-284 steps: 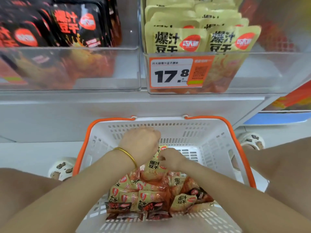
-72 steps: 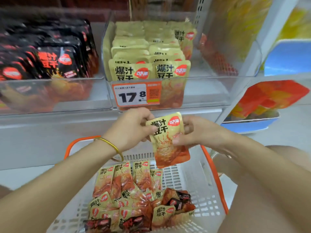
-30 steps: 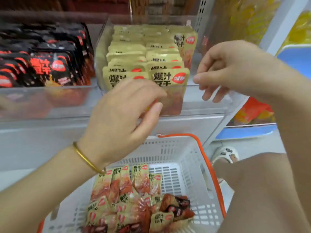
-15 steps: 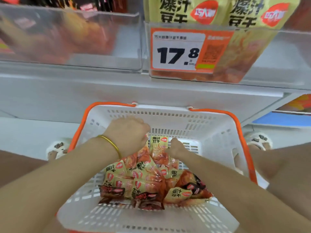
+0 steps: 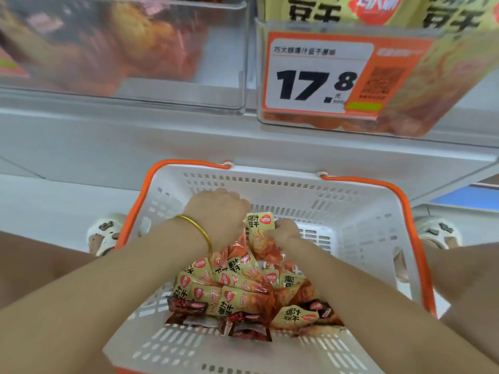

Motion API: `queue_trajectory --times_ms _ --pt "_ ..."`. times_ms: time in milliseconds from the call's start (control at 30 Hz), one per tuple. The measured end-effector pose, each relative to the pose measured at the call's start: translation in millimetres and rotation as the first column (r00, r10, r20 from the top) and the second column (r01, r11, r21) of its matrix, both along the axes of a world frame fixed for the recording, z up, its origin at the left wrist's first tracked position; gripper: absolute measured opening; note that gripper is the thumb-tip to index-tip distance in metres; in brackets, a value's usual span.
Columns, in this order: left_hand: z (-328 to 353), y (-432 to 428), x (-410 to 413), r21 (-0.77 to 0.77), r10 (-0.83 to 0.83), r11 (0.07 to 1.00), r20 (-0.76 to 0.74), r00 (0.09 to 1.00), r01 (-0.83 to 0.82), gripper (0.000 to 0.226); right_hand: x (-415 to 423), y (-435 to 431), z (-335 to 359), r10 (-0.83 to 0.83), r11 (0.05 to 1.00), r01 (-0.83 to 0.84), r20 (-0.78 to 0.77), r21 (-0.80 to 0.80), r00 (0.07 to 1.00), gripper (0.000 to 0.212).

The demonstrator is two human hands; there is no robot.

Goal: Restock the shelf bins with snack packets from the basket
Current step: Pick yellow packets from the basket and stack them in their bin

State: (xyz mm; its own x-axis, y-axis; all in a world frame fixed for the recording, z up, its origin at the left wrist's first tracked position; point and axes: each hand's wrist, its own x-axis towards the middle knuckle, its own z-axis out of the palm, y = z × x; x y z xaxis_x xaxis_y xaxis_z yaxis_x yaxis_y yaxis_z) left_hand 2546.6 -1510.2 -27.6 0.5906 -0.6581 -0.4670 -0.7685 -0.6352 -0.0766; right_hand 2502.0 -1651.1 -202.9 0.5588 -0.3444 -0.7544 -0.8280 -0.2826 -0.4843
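1. The shelf bins fill the top of the frame. The yellow bin (image 5: 459, 103) at upper right stands behind its price tag (image 5: 318, 74), and a darker-stocked bin (image 5: 135, 63) is at upper left.
2. The basket (image 5: 270, 174) fills the centre and lower frame, with a pile of snack packets (image 5: 237, 287) on its floor.
3. A second ago both hands were up at the yellow bin. Now both reach down into the basket, so one packet is probably shelved and the next pick has begun.
4. The left hand (image 5: 216, 214) shows its back with the wrist bent. Its fingers are hidden, so I cannot tell whether they hold anything.
5. The right hand (image 5: 286, 232) pinches the edge of a yellow packet (image 5: 260, 230), which is raised upright above the pile at mid-frame.
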Motion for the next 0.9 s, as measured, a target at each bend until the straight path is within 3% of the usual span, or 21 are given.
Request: queue_trajectory --times_ms 100,167,267,334,434,534,601,668,734,768,835,901 --pt "-1.5 -6.2 0.9 -0.045 0.058 0.997 -0.032 0.998 -0.060 0.030 -2.6 -19.7 43.7 -0.029 0.998 0.024 0.085 0.057 0.996 0.008" --pt "-0.3 -11.8 1.5 -0.106 0.122 0.986 -0.097 0.988 -0.133 0.037 -7.4 -30.6 79.3 -0.110 0.971 0.081 0.118 0.223 0.987 0.009" --pt "9.8 -21.8 -1.0 -0.260 0.180 0.935 -0.237 0.955 -0.240 0.047 -22.2 -43.0 132.6 -0.065 0.908 -0.014 0.174 0.418 0.983 0.012" --pt "25.1 -28.2 -7.7 -0.377 0.199 0.863 -0.356 0.913 -0.335 0.042 -37.1 -50.5 166.6 -0.048 0.867 -0.077 0.235 0.492 0.971 0.016" --pt "51.7 -36.0 -22.6 -0.499 0.195 0.755 -0.449 0.872 -0.426 0.032 -62.5 -62.3 208.5 -0.017 0.867 -0.143 0.314 0.477 0.949 0.018" --pt "85.7 -45.5 -39.5 -0.589 0.129 0.677 -0.496 0.859 -0.441 0.024 -82.0 -77.6 249.5 0.076 0.922 -0.217 0.398 0.321 0.914 0.021" --pt "115.4 -54.9 -48.8 -0.667 0.069 0.646 -0.433 0.899 -0.371 0.026 -92.4 -94.1 283.5 0.082 0.937 -0.223 0.455 0.267 0.887 0.023" --pt "147.6 -64.9 -50.5 -0.803 0.021 0.531 -0.305 0.952 -0.269 0.031 -101.8 -114.6 318.8 -0.004 0.948 -0.164 0.528 0.272 0.850 0.029" --pt "178.4 -74.9 -44.1 -0.913 0.015 0.395 -0.106 0.994 -0.104 0.033 -107.0 -134.2 350.6 -0.132 0.956 -0.064 0.616 0.287 0.777 0.033" --pt "190.8 -81.1 -38.6 -0.928 0.028 0.373 0.014 1.000 0.003 0.034 -106.7 -142.5 363.9 -0.186 0.960 -0.011 0.665 0.281 0.724 0.027" --pt "208.2 -95.7 -23.6 -0.866 0.036 0.453 0.254 0.967 0.210 0.042 -100.7 -157.0 383.1 -0.246 0.967 0.102 0.748 0.234 0.617 0.008" --pt "213.4 -112.3 -6.4 -0.735 0.003 0.614 0.366 0.931 0.287 0.049 -83.0 -169.8 393.2 -0.253 0.960 0.240 0.805 0.142 0.536 0.013"
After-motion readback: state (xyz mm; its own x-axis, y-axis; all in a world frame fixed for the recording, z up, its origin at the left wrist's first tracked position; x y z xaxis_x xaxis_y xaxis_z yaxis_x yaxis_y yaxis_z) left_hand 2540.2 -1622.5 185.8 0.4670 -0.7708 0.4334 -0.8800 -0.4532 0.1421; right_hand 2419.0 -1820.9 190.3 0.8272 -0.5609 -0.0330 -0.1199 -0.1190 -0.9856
